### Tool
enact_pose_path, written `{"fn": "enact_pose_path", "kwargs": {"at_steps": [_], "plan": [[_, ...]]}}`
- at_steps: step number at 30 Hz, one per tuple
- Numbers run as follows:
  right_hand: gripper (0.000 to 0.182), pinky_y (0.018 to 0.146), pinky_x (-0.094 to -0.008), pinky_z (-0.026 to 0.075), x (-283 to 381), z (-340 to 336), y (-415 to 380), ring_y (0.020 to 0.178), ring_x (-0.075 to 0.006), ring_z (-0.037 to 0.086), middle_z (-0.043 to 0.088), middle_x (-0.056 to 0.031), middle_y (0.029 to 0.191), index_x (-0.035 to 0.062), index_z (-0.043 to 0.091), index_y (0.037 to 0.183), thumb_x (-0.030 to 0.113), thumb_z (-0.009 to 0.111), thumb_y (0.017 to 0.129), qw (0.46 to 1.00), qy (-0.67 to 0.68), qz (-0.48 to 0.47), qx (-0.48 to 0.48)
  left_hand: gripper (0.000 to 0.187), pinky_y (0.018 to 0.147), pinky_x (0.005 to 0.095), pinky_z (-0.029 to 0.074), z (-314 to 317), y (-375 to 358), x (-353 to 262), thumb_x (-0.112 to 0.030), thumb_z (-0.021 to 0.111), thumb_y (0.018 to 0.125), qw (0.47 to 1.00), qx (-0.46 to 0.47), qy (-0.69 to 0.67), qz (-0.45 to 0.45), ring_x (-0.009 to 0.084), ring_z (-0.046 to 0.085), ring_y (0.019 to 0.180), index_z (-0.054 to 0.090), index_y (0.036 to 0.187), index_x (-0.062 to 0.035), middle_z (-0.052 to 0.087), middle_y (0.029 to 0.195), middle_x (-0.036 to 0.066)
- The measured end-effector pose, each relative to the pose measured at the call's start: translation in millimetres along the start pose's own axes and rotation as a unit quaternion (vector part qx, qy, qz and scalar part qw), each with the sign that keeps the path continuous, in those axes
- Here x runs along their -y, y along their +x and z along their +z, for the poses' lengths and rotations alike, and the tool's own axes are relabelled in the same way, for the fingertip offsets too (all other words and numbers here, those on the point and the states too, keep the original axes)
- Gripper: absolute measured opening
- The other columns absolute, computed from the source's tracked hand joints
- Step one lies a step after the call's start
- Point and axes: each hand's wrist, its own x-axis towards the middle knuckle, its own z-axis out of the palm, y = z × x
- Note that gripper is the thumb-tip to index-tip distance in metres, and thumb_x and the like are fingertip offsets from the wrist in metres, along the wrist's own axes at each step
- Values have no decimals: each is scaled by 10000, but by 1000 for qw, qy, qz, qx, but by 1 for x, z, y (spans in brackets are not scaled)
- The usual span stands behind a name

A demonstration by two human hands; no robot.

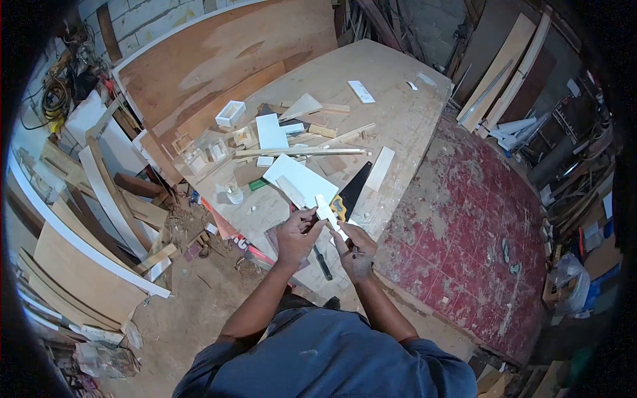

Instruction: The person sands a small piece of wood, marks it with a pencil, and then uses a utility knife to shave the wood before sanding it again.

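Over the near edge of the worktable, my left hand (296,235) is closed, pinching a small white wooden piece (324,208) at its left side. My right hand (356,251) is also closed, gripping the lower right end of the same piece. The piece is narrow with a wider block near its top; its exact joints are too small to tell. Just beyond it lies a handsaw (359,182) with a yellow and black handle. A white board (300,175) rests behind my left hand. Below the hands, a black-handled tool (323,265) lies on the table.
The wooden worktable (398,86) carries thin strips (302,151), offcuts, a small white box (230,113), a clear jar (234,194) and a green object (257,184). Curved panels (86,265) lean at left. A dusty red floor (471,245) lies at right.
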Motion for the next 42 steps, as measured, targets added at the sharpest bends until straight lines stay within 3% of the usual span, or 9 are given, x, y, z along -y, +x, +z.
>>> {"fn": "enact_pose_path", "kwargs": {"at_steps": [3, 9, 17, 24, 27, 34, 37, 41, 42], "plan": [[310, 484, -203, 437, -2, -12, -4, 615, -85, 583, 692, -132, 929, 46, 698, 1053, 8, 768, 753, 1000, 5, -13, 8, 312, 745, 237, 544, 7, -9, -7, 13, 740, 780, 999, -3, 46, 11, 129, 659, 844, 601, 1055, 66, 684, 928, 146], [355, 523, -211, 473, -6, -29, -5, 699, -114, 638, 691, -146, 950, 43, 688, 1082, -8, 774, 741, 998, 35, -46, 14, 312, 717, 246, 562, 9, -15, -1, 5, 753, 770, 974, 25, 148, 172, 129, 666, 808, 594, 1033, 62, 685, 910, 139], [394, 569, -224, 499, -6, -31, -1, 775, -161, 666, 686, -154, 958, 47, 672, 1112, -11, 775, 737, 997, 20, -78, 16, 321, 735, 241, 552, 18, -18, -15, 26, 765, 753, 998, 2, -27, 52, 114, 657, 808, 588, 1020, 48, 675, 892, 107], [377, 672, -291, 542, -1, -20, 11, 807, -234, 688, 684, -159, 954, 38, 667, 1099, -35, 751, 739, 989, 11, -146, -6, 294, 699, 211, 529, 10, -9, -32, 19, 768, 755, 998, -14, 24, 54, 96, 631, 776, 595, 990, 53, 657, 883, 80], [372, 682, -294, 544, 4, -16, 16, 806, -242, 690, 684, -164, 957, 25, 665, 1092, -47, 743, 736, 990, -4, -139, -1, 252, 683, 210, 533, 5, -2, -32, 14, 760, 765, 994, 4, -56, 92, 95, 631, 774, 604, 959, 51, 653, 859, 81], [398, 645, -272, 527, 1, 4, 23, 734, -216, 671, 682, -156, 967, 25, 660, 1109, -45, 753, 729, 987, 6, -158, -23, 209, 637, 233, 555, -6, 14, -41, 11, 727, 797, 998, -10, -56, -6, 119, 647, 735, 593, 952, 53, 648, 869, 106], [443, 620, -217, 498, -2, 11, 19, 756, -134, 636, 675, -139, 989, 40, 629, 1181, -56, 721, 758, 996, 24, -87, 5, 196, 631, 233, 557, -9, 23, -38, 5, 721, 804, 995, -14, -94, -16, 125, 650, 727, 588, 942, 45, 648, 871, 111], [352, 482, -179, 392, -1, 23, 23, 586, -49, 529, 666, -77, 933, -7, 639, 1145, -33, 693, 799, 980, 177, 94, 11, 178, 647, 249, 571, -12, 34, -34, 6, 707, 815, 987, -42, -146, -41, 133, 659, 719, 577, 931, 39, 652, 821, 111], [327, 462, -183, 379, -1, 25, 25, 561, -48, 515, 666, -75, 896, -14, 636, 1141, -10, 679, 817, 942, 255, 215, 29, 178, 647, 249, 571, -12, 36, -33, 6, 707, 815, 988, -41, -146, -42, 133, 659, 719, 577, 931, 39, 652, 821, 111]]}}
